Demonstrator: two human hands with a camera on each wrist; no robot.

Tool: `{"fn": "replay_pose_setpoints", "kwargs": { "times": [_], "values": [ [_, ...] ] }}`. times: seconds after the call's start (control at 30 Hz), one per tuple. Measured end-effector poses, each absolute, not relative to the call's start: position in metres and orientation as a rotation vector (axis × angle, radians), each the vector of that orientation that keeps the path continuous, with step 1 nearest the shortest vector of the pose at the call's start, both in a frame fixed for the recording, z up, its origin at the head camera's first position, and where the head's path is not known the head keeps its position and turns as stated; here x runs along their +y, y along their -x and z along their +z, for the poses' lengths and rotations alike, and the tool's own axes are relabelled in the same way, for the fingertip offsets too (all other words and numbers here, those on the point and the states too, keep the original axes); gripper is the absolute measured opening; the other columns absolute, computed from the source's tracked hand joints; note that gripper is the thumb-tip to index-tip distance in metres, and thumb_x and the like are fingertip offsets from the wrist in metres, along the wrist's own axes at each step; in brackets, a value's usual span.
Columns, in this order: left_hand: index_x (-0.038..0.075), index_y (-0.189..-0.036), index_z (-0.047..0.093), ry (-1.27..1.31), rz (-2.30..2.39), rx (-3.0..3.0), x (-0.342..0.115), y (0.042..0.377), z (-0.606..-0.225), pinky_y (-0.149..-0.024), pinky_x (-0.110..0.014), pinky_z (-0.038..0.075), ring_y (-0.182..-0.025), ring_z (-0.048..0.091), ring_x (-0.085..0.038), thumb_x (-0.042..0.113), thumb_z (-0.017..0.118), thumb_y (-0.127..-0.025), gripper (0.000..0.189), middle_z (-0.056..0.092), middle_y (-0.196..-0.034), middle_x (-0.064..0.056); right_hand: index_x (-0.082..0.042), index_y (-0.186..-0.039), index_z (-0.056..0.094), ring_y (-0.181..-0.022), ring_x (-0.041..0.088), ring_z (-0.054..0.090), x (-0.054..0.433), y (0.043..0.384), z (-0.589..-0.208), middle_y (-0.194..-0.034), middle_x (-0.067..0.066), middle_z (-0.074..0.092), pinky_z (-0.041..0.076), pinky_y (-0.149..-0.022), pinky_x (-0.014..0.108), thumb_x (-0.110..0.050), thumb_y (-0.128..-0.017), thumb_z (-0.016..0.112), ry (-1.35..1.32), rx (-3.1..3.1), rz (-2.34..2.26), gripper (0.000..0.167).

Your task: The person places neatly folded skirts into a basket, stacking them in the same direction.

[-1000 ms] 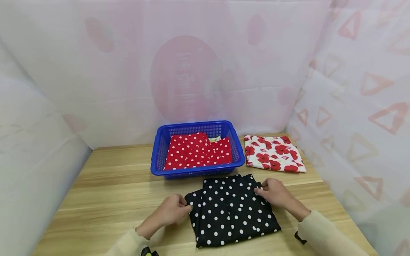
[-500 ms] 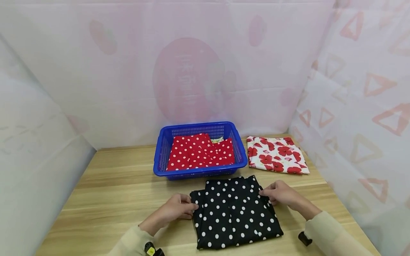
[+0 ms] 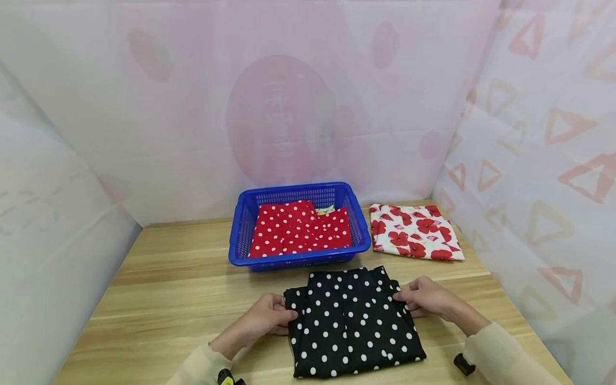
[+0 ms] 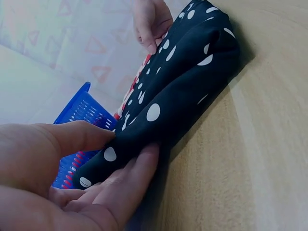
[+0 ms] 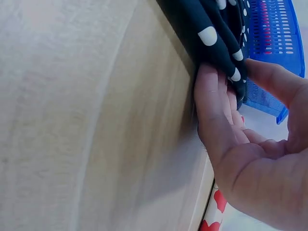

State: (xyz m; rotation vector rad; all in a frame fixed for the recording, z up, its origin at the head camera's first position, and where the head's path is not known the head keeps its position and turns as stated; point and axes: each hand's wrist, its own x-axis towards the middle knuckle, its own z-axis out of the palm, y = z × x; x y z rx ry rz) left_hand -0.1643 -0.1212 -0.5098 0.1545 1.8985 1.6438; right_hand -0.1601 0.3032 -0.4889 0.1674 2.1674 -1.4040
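Observation:
A folded black cloth with white polka dots [image 3: 353, 323] lies on the table in front of the person. At its left edge the left hand [image 3: 266, 319] pinches the fabric, thumb on top and fingers tucked beneath, as the left wrist view shows on the cloth's thick folded side [image 4: 159, 106]. On the opposite edge the right hand [image 3: 430, 300] grips the cloth between thumb and fingers. In the right wrist view its fingers [image 5: 211, 96] reach under the dotted fold [image 5: 207, 36]. The layers inside the fold are hidden.
Behind the cloth stands a blue plastic basket [image 3: 300, 262] holding a folded red polka-dot cloth [image 3: 298, 230] and a small patterned piece [image 3: 325, 210]. Right of it lies a folded white cloth with red flowers [image 3: 415, 233]. Printed curtains [image 3: 192, 123] enclose the wooden table [image 3: 163, 289].
Both hands stay at the two sides of the black cloth. Their grips have shifted slightly, and the right hand has slid a little toward the person along its edge.

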Motion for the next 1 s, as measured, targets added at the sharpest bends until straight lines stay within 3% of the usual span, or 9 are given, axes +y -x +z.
{"fn": "replay_pose_setpoints", "kwargs": {
  "times": [0.17, 0.5, 0.77, 1.0],
  "values": [
    [0.006, -0.088, 0.057, -0.147, 1.659, 1.904, -0.121, 0.165, -0.509, -0.081, -0.041, 0.067, -0.08, 0.071, -0.014, 0.008, 0.073, -0.096, 0.018, 0.073, -0.073, -0.001, -0.012, -0.076, 0.056, -0.076, 0.013, 0.062, 0.302, 0.157, -0.486, -0.078, -0.001, 0.058, 0.066, -0.075, 0.033, -0.02, -0.102, 0.071, -0.117, 2.199, -1.369, 0.031],
    [0.007, -0.086, 0.055, -0.186, 1.671, 1.866, -0.127, 0.154, -0.501, -0.08, -0.039, 0.067, -0.08, 0.074, -0.015, 0.007, 0.072, -0.097, 0.02, 0.075, -0.076, -0.002, -0.006, -0.082, 0.062, -0.079, 0.015, 0.064, 0.298, 0.149, -0.48, -0.084, 0.001, 0.066, 0.065, -0.075, 0.037, -0.017, -0.101, 0.07, -0.008, 2.248, -1.336, 0.024],
    [0.0, -0.096, 0.062, -0.232, 1.694, 1.808, -0.14, 0.141, -0.483, -0.083, -0.041, 0.067, -0.088, 0.077, -0.018, 0.009, 0.072, -0.1, 0.014, 0.075, -0.081, -0.002, -0.005, -0.083, 0.063, -0.073, 0.014, 0.057, 0.287, 0.141, -0.457, -0.078, -0.002, 0.064, 0.058, -0.066, 0.031, -0.022, -0.099, 0.074, 0.099, 2.274, -1.312, 0.026],
    [-0.007, -0.112, 0.065, -0.296, 1.676, 1.828, -0.155, 0.132, -0.446, -0.085, -0.04, 0.066, -0.094, 0.079, -0.021, 0.018, 0.073, -0.1, 0.028, 0.08, -0.094, -0.009, -0.001, -0.091, 0.063, -0.081, 0.016, 0.069, 0.285, 0.135, -0.423, -0.082, 0.0, 0.07, 0.067, -0.077, 0.038, -0.017, -0.101, 0.071, 0.199, 2.232, -1.384, 0.021]
  ]
}}
